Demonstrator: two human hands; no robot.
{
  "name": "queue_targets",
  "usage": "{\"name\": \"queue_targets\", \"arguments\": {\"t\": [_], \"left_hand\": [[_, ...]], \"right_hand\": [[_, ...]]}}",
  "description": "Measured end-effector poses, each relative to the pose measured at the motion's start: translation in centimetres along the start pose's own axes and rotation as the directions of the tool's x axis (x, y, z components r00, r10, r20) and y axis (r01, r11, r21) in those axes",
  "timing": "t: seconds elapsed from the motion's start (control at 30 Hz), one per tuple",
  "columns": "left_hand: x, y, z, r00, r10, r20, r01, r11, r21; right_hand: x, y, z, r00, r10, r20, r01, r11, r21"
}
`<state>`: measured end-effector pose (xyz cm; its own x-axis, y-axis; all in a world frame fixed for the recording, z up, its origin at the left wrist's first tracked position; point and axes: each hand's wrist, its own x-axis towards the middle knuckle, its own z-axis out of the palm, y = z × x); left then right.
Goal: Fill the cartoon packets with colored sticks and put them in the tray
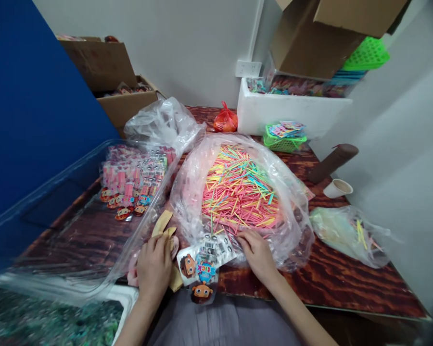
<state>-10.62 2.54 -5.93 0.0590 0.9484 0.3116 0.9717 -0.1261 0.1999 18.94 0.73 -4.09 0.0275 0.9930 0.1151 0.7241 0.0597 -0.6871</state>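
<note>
The left hand (154,266) covered part of a yellow strip (162,223); the right hand (258,254) was at the bag (187,192) of sticks (238,192). Whether their fingers gripped anything, I couldn't tell.

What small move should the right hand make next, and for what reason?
Perhaps the right hand should pinch a few coloured sticks: its fingertips are at the near edge of their open bag, and printed packets lie between that hand and the left hand.
</note>
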Motion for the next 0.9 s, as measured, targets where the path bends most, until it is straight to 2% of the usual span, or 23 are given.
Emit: {"name": "queue_targets", "arguments": {"t": [0.1, 0.2, 0.3, 0.37, 0.53, 0.63, 0.73, 0.8, 0.9], "left_hand": [[-0.5, 1.2, -1.1, 0.999, -0.028, -0.033, 0.022, 0.987, -0.162], [-1.0, 3.0, -2.2, 0.998, 0.056, -0.024, -0.061, 0.938, -0.342], [-1.4, 4.2, -2.5, 0.996, 0.091, -0.009, -0.085, 0.888, -0.452], [-1.4, 4.3, -2.4, 0.997, 0.071, 0.001, -0.062, 0.877, -0.477], [-1.3, 3.6, -2.5, 0.999, 0.028, 0.020, -0.015, 0.867, -0.497], [-1.2, 3.1, -2.6, 0.999, 0.020, 0.038, 0.002, 0.866, -0.501], [-1.3, 2.7, -2.6, 0.998, 0.017, 0.062, 0.016, 0.865, -0.502], [-1.3, 2.5, -2.6, 0.997, 0.024, 0.075, 0.017, 0.863, -0.504], [-1.3, 2.4, -2.7, 0.995, 0.048, 0.085, 0.002, 0.861, -0.509]], "right_hand": [[2.0, -0.8, -0.1, 0.998, -0.029, -0.060, 0.026, 0.998, -0.051], [5.2, -2.7, 0.3, 0.982, -0.190, -0.013, 0.182, 0.955, -0.234], [8.7, -4.4, 1.7, 0.909, -0.382, 0.168, 0.415, 0.783, -0.464], [10.6, -5.1, 3.0, 0.851, -0.449, 0.273, 0.520, 0.641, -0.565], [13.5, -5.3, 5.3, 0.758, -0.471, 0.451, 0.640, 0.406, -0.652], [14.3, -5.4, 5.4, 0.743, -0.448, 0.497, 0.648, 0.296, -0.702], [15.2, -5.7, 5.0, 0.724, -0.462, 0.513, 0.666, 0.274, -0.694], [15.7, -5.8, 4.3, 0.716, -0.479, 0.507, 0.678, 0.306, -0.669], [16.4, -5.8, 2.7, 0.732, -0.498, 0.466, 0.662, 0.356, -0.659]]}}
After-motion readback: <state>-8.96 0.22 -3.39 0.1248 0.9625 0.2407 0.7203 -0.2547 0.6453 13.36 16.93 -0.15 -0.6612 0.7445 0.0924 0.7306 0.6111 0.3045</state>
